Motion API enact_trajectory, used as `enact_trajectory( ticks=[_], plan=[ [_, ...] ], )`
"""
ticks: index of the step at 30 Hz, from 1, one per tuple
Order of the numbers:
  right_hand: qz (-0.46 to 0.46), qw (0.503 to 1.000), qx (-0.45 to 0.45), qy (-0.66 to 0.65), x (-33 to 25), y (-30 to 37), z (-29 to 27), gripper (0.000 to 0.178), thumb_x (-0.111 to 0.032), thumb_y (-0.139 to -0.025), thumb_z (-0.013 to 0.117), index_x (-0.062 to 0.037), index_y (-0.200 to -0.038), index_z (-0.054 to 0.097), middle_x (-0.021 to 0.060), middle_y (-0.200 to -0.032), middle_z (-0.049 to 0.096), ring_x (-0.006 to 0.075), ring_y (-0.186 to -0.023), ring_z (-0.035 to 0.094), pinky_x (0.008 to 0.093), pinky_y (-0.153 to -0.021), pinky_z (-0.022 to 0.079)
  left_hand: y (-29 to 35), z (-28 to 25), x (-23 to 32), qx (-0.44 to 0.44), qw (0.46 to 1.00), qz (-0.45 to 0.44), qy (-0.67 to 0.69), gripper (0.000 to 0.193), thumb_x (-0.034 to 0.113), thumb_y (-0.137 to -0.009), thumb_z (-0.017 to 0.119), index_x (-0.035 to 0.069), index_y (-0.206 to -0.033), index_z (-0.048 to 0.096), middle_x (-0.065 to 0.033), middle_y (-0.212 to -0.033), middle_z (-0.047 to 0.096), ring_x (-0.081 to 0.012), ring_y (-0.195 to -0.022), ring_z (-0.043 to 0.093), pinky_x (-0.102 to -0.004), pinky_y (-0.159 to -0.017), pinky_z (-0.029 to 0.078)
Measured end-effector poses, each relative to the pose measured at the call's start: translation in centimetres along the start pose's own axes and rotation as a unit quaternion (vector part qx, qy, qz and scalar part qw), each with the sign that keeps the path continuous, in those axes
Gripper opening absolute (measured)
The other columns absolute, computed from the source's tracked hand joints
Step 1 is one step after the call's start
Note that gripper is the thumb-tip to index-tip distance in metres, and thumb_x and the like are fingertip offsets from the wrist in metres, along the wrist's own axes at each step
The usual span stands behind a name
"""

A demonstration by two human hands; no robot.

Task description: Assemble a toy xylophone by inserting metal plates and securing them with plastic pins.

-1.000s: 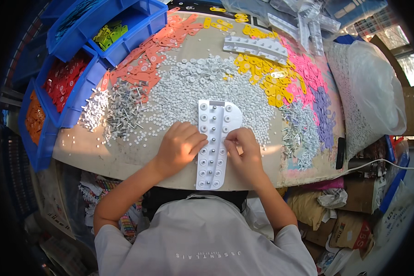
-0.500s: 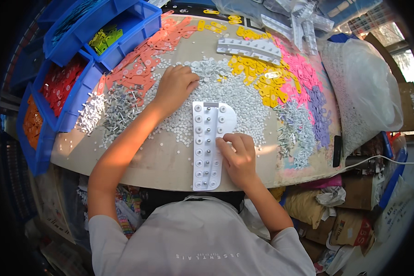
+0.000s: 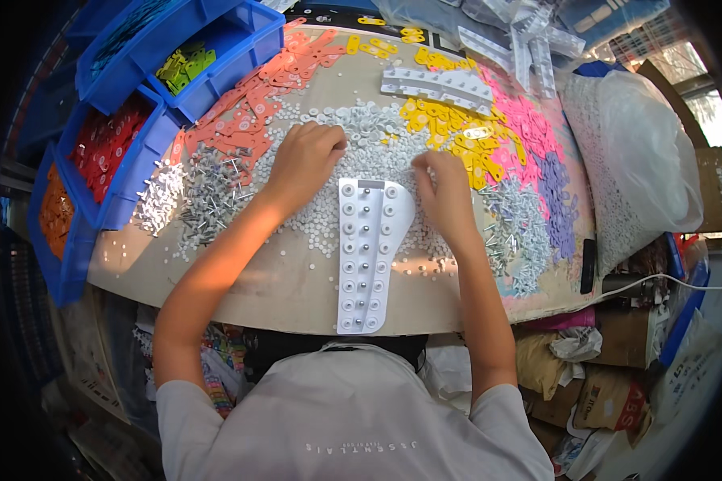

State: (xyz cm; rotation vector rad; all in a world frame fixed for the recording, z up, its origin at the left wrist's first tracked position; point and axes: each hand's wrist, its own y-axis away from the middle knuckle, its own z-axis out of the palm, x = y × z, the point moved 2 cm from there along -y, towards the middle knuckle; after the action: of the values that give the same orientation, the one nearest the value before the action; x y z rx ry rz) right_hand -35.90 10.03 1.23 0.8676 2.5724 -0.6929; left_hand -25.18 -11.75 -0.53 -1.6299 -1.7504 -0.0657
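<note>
1. Left hand [image 3: 303, 157]: curled, fingers down in the white washers [image 3: 353, 132]; what is gripped cannot be told.
2. White jig plate [image 3: 367, 252]: flat on the counter [image 3: 289, 289] between the hands; best kept square.
3. Right hand [image 3: 445, 188]: fingertips pinched over washers; single pieces are best picked.

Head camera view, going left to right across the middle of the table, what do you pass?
Blue bin of red pieces → pile of metal pins → left hand → white jig plate → right hand → purple pieces → clear plastic bag.
</note>
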Motion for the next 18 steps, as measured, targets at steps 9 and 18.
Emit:
enact_trajectory(
  ticks=[9, 18],
  plan=[
    [0.006, 0.999, 0.034, 0.037, 3.3, -5.6, 4.4, 0.01, -0.007, -0.083, 0.07, -0.0039, -0.092, 0.067, 0.0144, -0.089, 0.065, 0.0348, -0.09, 0.059, 0.046, -0.08, 0.047, 5.4, -4.2, 4.0, -0.033, 0.989, -0.047, 0.133, 0.01, 0.001, -0.084, 0.073, 0.0, -0.093, 0.071, -0.0112, -0.089, 0.069, -0.0272, -0.088, 0.064, -0.0373, -0.077, 0.05],
    [0.044, 0.997, 0.051, -0.031, 3.1, -4.1, 3.5, 0.007, -0.001, -0.084, 0.067, -0.0015, -0.087, 0.061, 0.0146, -0.089, 0.065, 0.034, -0.087, 0.059, 0.0448, -0.079, 0.047, 9.5, -3.1, 6.3, -0.117, 0.956, -0.07, 0.259, 0.011, 0.003, -0.083, 0.074, 0.002, -0.094, 0.074, -0.0054, -0.09, 0.067, -0.0218, -0.09, 0.062, -0.034, -0.079, 0.049]
  ],
)
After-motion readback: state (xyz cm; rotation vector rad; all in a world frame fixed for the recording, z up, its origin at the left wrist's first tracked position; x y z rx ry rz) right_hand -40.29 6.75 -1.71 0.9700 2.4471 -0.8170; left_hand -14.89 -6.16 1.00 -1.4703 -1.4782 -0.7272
